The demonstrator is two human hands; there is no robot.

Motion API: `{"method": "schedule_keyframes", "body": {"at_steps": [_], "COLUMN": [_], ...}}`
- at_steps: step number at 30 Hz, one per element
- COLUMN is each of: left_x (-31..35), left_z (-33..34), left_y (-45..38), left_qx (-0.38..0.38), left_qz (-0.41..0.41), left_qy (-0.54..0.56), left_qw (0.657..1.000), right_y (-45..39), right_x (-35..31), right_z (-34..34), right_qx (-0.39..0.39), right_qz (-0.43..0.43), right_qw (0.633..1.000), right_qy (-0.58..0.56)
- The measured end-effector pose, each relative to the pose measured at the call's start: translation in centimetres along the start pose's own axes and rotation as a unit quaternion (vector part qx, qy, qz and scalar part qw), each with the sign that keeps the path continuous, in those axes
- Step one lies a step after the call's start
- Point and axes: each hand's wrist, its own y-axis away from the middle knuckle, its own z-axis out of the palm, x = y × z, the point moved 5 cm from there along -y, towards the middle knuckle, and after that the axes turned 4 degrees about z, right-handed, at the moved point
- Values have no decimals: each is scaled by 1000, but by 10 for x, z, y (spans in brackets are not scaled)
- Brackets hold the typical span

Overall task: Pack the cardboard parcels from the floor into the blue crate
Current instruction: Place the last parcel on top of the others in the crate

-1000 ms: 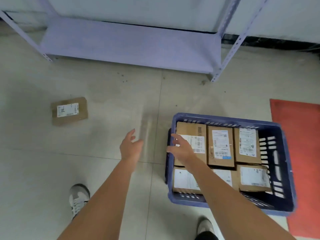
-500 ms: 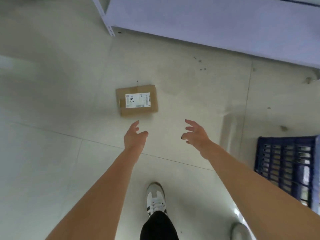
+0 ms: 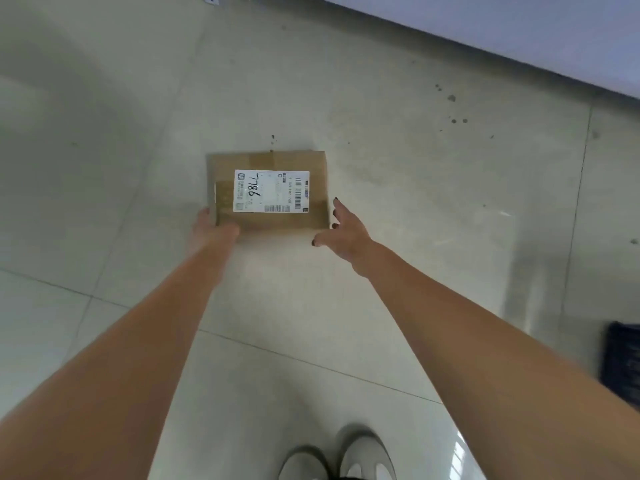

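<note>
A single cardboard parcel (image 3: 268, 190) is seen lying flat on the pale tiled floor (image 3: 415, 209), well apart from the blue crate (image 3: 621, 362), of which only a dark, blurred corner is caught at the right edge. A white shipping label (image 3: 271, 191) is stuck on the parcel's top; handwritten black figures that look like "7786" are seen on it, turned sideways, along with barcodes and small print too fine to be read. Strips of brown tape are visible across the cardboard. The left hand (image 3: 211, 230) is placed at the parcel's near left corner, touching it; the hand is blurred, so whether its grip has closed on the edge cannot be told. The right hand (image 3: 343, 232) is held just beside the near right corner with fingers spread and straight, its grip released and nothing held. The toes of two light shoes (image 3: 337, 459) are seen at the bottom edge, and a grey shelf (image 3: 519, 26) runs across the top right.
</note>
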Motion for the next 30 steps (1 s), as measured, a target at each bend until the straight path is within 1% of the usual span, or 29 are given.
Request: {"method": "schedule_keyframes", "body": {"at_steps": [2,4,7,9,14,17,20,21,23,26,30], "left_x": [-1,3,13,26,63,80,98,104,119,139,156], "left_z": [14,20,18,8,-13,-23,-23,-20,-11,10,56], "left_y": [-13,-11,13,45,149,210,255,268,294,339,428], "left_qx": [-21,-34,-52,-49,-66,-72,-82,-86,-89,-91,-71], "left_qz": [-21,-41,-62,-70,-79,-96,-116,-110,-71,1,79], "left_qy": [47,65,77,58,-59,-80,-93,-98,-104,-89,-56], "left_qw": [998,997,994,995,993,989,985,985,988,992,993], "right_y": [-7,-3,34,75,193,251,291,302,318,342,389], "right_x": [-1,-2,-6,-7,-8,-4,-3,-1,10,36,82], "right_z": [2,-2,-21,-37,-80,-110,-135,-143,-161,-195,-263], "right_qx": [-10,-3,25,35,83,128,146,150,161,175,195], "right_qz": [-3,-2,9,22,59,69,56,51,50,54,41], "right_qw": [1000,1000,998,998,994,988,987,987,986,982,978], "right_qy": [-4,-19,-50,-49,-46,-50,-34,-20,-13,-32,-66]}}
